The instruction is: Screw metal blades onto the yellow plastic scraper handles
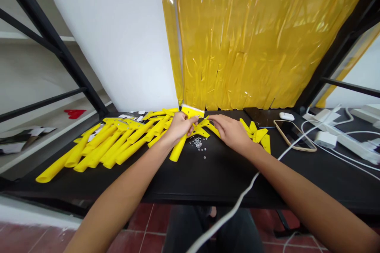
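Note:
My left hand (181, 127) is closed around a yellow scraper (178, 149), whose wide head with a pale blade edge points away from me. My right hand (233, 131) pinches a thin metal rod-like tool (204, 118), its tip at the scraper's head. The exact kind of tool is too small to tell. Just below the hands lies a small heap of metal nuts (197, 142), a few of them scattered loose. Yellow plastic parts (202, 129) lie behind and between the hands, partly covered by them.
Many yellow scrapers (108, 146) lie in rows on the black table (213, 182) at left. More yellow pieces (263, 136) sit right of my right hand. Farther right are a phone (297, 137), a white case (286, 116) and power strips (352, 142). A white cable (245, 193) crosses in front.

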{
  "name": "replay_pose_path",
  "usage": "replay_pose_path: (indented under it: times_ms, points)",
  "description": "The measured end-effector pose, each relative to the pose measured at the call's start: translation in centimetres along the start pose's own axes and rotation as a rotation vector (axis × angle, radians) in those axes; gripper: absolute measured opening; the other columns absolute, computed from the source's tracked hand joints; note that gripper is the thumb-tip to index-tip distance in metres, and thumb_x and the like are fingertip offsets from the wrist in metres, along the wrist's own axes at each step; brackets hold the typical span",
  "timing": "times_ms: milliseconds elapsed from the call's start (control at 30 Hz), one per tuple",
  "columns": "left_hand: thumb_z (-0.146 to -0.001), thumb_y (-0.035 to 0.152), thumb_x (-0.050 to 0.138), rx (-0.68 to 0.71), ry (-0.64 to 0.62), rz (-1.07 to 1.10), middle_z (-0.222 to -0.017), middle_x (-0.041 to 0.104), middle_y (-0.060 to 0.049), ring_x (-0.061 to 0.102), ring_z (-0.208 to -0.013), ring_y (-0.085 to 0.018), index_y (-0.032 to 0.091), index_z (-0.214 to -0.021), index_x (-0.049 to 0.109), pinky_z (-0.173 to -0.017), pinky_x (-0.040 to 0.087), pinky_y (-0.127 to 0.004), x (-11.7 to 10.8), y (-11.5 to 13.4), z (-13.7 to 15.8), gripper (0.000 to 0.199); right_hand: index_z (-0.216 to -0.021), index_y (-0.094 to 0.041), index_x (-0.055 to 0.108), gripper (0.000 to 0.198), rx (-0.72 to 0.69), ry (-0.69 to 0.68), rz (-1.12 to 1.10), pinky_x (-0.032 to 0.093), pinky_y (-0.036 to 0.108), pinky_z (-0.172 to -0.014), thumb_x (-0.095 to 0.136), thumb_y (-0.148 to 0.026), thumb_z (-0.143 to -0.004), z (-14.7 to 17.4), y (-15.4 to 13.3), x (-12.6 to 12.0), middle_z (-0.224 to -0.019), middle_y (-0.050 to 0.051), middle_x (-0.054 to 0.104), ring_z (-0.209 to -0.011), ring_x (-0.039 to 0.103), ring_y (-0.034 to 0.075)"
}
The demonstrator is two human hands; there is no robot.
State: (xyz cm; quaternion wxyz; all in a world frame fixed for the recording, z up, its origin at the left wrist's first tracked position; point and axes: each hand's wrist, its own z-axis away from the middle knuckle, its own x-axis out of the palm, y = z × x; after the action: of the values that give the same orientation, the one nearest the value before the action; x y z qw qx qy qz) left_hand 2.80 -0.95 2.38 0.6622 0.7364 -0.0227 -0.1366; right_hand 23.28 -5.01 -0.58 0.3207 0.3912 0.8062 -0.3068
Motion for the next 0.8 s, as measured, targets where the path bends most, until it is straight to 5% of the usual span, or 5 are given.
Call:
replay_pose_path:
  times_ms: [300, 467, 633, 800]
  points:
    - [-0.083, 0.031, 0.073, 0.000, 0.000, -0.054, -0.041, 0.049, 0.002, 0.042, -0.033, -0.009, 0.016, -0.065, 0.059, -0.039, 0.031, -0.024, 0.14, 0.12, 0.12, 0.028, -0.122, -0.028, 0.067, 0.029, 0.028, -0.015, -0.053, 0.055, 0.038, -0.091, 0.045, -0.024, -0.104, 0.06, -0.19, 0.17, -0.113, 0.006, 0.075, -0.104, 0.071, 0.025]
    - [-0.082, 0.033, 0.070, 0.090, 0.108, -0.306, -0.041, 0.046, 0.004, 0.042, -0.037, -0.010, 0.019, -0.057, 0.050, -0.042, 0.028, -0.025, 0.01, -0.51, -0.21, 0.035, -0.121, -0.027, 0.064, 0.027, 0.039, -0.009, -0.151, 0.055, 0.039, -0.085, 0.052, -0.025, -0.098, 0.06, 0.09, 0.46, -0.114, 0.009, 0.065, -0.096, 0.068, 0.024]
    - [-0.081, 0.035, 0.069, 0.175, 0.209, -0.463, -0.045, 0.050, 0.002, 0.049, -0.047, -0.014, 0.020, -0.058, 0.054, -0.048, 0.031, -0.026, -0.51, -0.64, -0.56, 0.032, -0.122, -0.021, 0.054, 0.033, 0.052, 0.069, -0.378, 0.055, 0.038, -0.083, 0.055, -0.017, -0.089, -0.12, 0.27, 0.87, -0.104, 0.009, 0.061, -0.090, 0.064, 0.022]
    - [-0.081, 0.034, 0.070, 0.232, 0.215, -0.500, -0.047, 0.052, 0.001, 0.052, -0.052, -0.017, 0.019, -0.061, 0.059, -0.051, 0.033, -0.027, -0.50, -0.17, -0.19, 0.028, -0.125, -0.023, 0.053, 0.033, 0.212, 0.103, -0.645, 0.055, 0.037, -0.078, 0.057, -0.025, -0.092, -0.46, 0.18, 0.32, -0.090, 0.004, 0.064, -0.079, 0.064, 0.019]
